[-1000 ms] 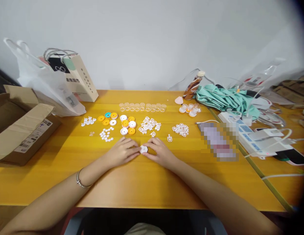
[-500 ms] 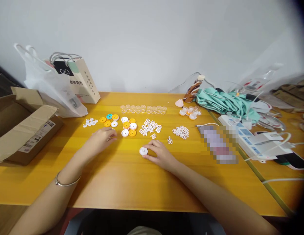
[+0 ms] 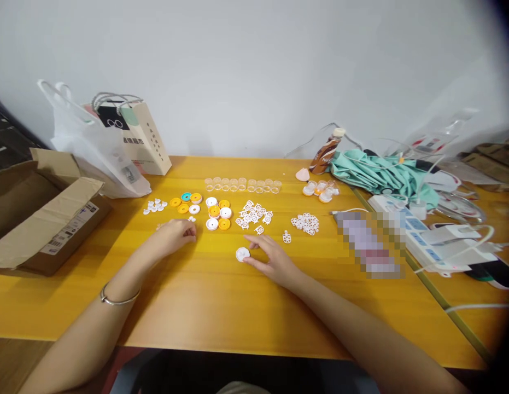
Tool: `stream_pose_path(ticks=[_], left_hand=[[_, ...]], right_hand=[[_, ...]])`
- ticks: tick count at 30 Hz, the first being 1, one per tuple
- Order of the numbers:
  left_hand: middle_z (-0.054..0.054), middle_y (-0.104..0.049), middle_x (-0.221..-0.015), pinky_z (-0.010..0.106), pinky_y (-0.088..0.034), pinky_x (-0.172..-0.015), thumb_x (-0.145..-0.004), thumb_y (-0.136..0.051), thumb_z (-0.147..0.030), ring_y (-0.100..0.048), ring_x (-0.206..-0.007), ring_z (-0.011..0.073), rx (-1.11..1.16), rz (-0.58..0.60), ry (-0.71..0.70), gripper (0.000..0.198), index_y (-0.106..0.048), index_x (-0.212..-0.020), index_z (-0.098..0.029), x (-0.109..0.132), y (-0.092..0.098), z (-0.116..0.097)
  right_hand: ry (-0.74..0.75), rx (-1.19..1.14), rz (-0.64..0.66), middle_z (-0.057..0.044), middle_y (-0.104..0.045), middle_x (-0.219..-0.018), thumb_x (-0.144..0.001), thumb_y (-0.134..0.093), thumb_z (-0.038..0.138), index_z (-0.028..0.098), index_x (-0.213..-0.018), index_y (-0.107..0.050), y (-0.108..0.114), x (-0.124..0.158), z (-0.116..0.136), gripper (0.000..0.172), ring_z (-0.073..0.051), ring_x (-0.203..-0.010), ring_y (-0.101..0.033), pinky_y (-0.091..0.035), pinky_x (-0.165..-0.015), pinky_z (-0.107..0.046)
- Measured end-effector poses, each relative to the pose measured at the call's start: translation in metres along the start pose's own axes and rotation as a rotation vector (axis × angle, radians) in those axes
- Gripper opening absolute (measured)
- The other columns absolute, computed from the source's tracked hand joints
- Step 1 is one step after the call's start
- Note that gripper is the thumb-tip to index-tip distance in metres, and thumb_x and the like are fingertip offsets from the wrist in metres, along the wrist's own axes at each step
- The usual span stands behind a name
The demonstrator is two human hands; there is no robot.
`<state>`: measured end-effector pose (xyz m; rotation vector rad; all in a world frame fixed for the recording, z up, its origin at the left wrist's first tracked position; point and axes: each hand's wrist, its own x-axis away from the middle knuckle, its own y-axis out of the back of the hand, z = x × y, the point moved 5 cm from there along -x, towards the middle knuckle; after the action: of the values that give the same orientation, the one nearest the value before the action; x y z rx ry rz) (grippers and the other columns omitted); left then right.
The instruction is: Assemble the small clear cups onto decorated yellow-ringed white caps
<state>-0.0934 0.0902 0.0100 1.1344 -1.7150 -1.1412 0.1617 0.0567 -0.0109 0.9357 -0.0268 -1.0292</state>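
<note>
My right hand [image 3: 274, 261] reaches in from the right, its thumb and a finger at the edge of a small white plastic disc [image 3: 243, 254] on or just above the table. My left hand [image 3: 177, 235] is closed, fingers curled downward; what they hold, if anything, is hidden. Just beyond it lies a small white piece [image 3: 191, 219]. Further back are orange, white and teal round caps [image 3: 214, 210]. Beyond my right hand, white openwork plastic pieces [image 3: 254, 214] lie in a loose pile, with a single piece [image 3: 286, 237] to the right.
Clear plastic cups [image 3: 241, 185] stand in a row at the back. More openwork pieces [image 3: 305, 224] and small white parts [image 3: 154, 205] flank the middle. A cardboard box [image 3: 45, 219] sits left; a bottle [image 3: 327, 152], green cloth [image 3: 381, 175] and power strip [image 3: 418, 232] are right.
My left hand has shifted slightly right and its fingers have drawn in, uncovering the small white piece. My right hand stays by the disc, which shows a flatter face. The view shifted slightly.
</note>
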Motion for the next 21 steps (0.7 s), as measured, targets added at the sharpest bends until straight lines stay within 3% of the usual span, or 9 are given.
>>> stream_pose_path(ticks=[5,8,11,14,17,21], left_hand=[[0.003,-0.065,-0.071,0.023,-0.036,-0.056,-0.076,-0.047,-0.018,-0.057,-0.062,0.0140,-0.135,-0.059,-0.146,0.017,-0.063,-0.073,-0.018,0.003,0.002,-0.013],[0.004,-0.064,-0.072,0.023,-0.039,-0.059,-0.080,-0.047,-0.018,-0.057,-0.063,0.0137,-0.148,-0.189,-0.230,0.017,-0.064,-0.076,-0.017,0.006,0.006,-0.028],[0.004,-0.066,-0.077,0.026,-0.044,-0.067,-0.085,-0.047,-0.019,-0.059,-0.070,0.0134,-0.018,-0.371,-0.442,0.016,-0.063,-0.085,-0.018,0.019,0.005,-0.061],[0.003,-0.068,-0.082,0.027,-0.045,-0.068,-0.084,-0.053,-0.016,-0.060,-0.073,0.0126,0.118,-0.537,-0.687,0.013,-0.060,-0.095,-0.019,0.039,-0.007,-0.098],[0.005,-0.068,-0.089,0.028,-0.047,-0.069,-0.083,-0.055,-0.013,-0.062,-0.079,0.0138,0.180,-0.551,-0.803,0.018,-0.057,-0.100,-0.019,0.050,-0.028,-0.118],[0.005,-0.068,-0.086,0.028,-0.048,-0.070,-0.084,-0.054,-0.011,-0.063,-0.077,0.0131,0.304,-0.498,-0.780,0.014,-0.056,-0.096,-0.018,0.052,-0.040,-0.121]], right_hand=[[0.024,-0.014,-0.062,-0.007,-0.059,-0.096,-0.083,-0.057,0.031,0.023,-0.123,-0.046,0.004,0.001,0.000,0.042,-0.019,-0.090,-0.056,-0.047,-0.084,-0.038],[0.043,-0.043,-0.155,-0.005,-0.060,-0.093,-0.083,-0.057,0.029,0.024,-0.121,-0.047,0.010,0.002,0.003,0.039,-0.018,-0.088,-0.058,-0.049,-0.083,-0.037],[0.070,-0.090,-0.238,-0.004,-0.062,-0.086,-0.084,-0.056,0.025,0.023,-0.111,-0.054,0.015,0.004,0.009,0.027,-0.015,-0.082,-0.061,-0.051,-0.077,-0.032],[0.131,-0.138,-0.198,-0.003,-0.067,-0.087,-0.084,-0.057,0.022,0.023,-0.103,-0.058,0.009,0.010,0.019,0.020,-0.014,-0.080,-0.063,-0.052,-0.075,-0.029],[0.185,-0.151,-0.133,-0.003,-0.069,-0.089,-0.083,-0.058,0.024,0.023,-0.103,-0.059,-0.001,0.018,0.027,0.021,-0.013,-0.080,-0.065,-0.054,-0.073,-0.026],[0.182,-0.158,-0.131,-0.001,-0.070,-0.084,-0.085,-0.055,0.021,0.024,-0.095,-0.062,-0.005,0.023,0.027,0.013,-0.012,-0.075,-0.066,-0.054,-0.069,-0.023]])
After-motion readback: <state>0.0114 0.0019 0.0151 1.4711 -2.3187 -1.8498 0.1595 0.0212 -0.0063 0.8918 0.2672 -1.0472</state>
